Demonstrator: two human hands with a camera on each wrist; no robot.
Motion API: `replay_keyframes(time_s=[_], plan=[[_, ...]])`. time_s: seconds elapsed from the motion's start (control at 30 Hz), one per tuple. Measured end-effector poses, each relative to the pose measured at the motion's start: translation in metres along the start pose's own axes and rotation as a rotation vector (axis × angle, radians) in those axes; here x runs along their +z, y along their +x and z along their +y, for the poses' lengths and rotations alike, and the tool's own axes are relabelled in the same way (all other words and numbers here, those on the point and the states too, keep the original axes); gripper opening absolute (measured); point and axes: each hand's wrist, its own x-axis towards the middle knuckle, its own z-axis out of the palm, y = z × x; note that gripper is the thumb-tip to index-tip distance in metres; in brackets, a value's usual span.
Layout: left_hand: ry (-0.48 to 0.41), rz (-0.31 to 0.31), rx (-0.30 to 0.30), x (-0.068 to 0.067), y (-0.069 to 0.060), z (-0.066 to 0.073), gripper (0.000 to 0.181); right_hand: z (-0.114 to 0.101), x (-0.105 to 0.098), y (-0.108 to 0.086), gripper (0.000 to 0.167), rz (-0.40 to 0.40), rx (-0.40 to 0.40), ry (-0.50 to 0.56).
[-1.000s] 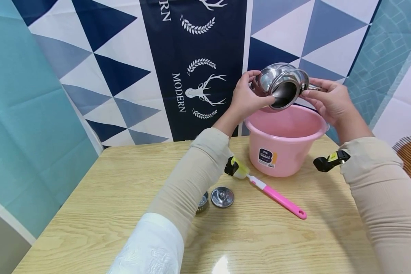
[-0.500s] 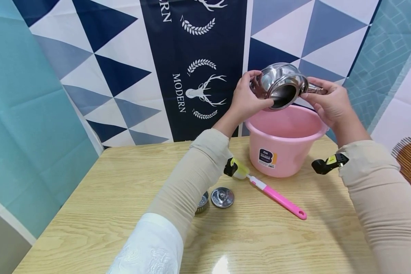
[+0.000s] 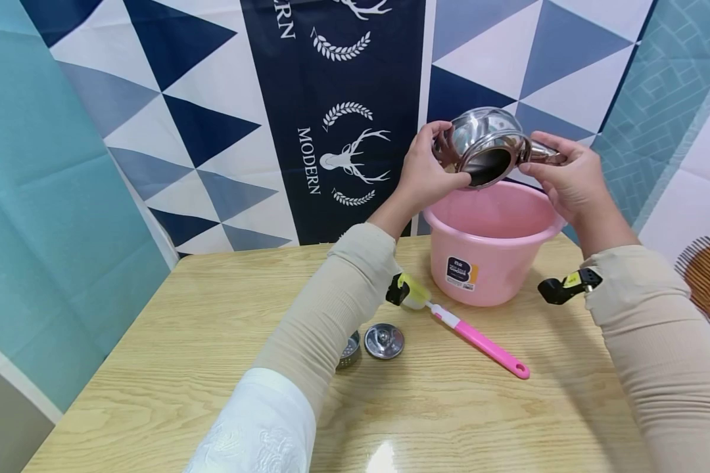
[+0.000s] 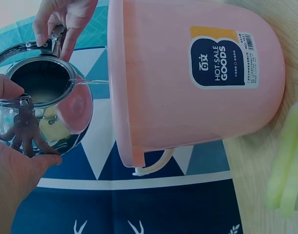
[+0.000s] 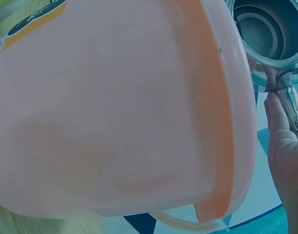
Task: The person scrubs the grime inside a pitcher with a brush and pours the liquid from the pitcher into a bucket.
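A shiny steel teapot (image 3: 486, 131) is tilted over a pink bucket (image 3: 488, 269), its open mouth facing down toward me. My left hand (image 3: 424, 167) grips the pot's body from the left, thumb near the rim. On the other side my right hand (image 3: 575, 177) holds the tapered spout between thumb and fingers. In the left wrist view a thin stream of water (image 4: 95, 82) runs from the mouth toward the bucket. The right wrist view shows the teapot (image 5: 270, 63) at its edge, mostly behind the bucket wall.
A sponge brush (image 3: 479, 338) with a pink handle lies in front of the bucket, its yellow head (image 3: 415, 293) partly behind the left wrist camera. Nearby are a steel lid (image 3: 384, 340) and a perforated strainer (image 3: 350, 351), half hidden by my left sleeve. A patterned curtain (image 3: 343, 98) hangs behind the table.
The teapot has turned slightly, its mouth tipping further down and its spout showing more. My hands stay nearly in place; the right forearm has shifted a little left.
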Motion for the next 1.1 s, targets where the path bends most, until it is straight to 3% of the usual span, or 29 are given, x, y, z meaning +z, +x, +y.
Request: replay_keyframes(time_s=[0.27, 1.1], plan=[[-0.029, -0.005, 0.019, 0.0, 0.0, 0.004, 0.075, -0.004, 0.001, -0.001, 0.056, 0.002, -0.015, 0.02], [-0.024, -0.001, 0.026, 0.001, 0.001, 0.013, 0.078, -0.017, 0.005, -0.003, 0.062, 0.024, -0.043, -0.064]])
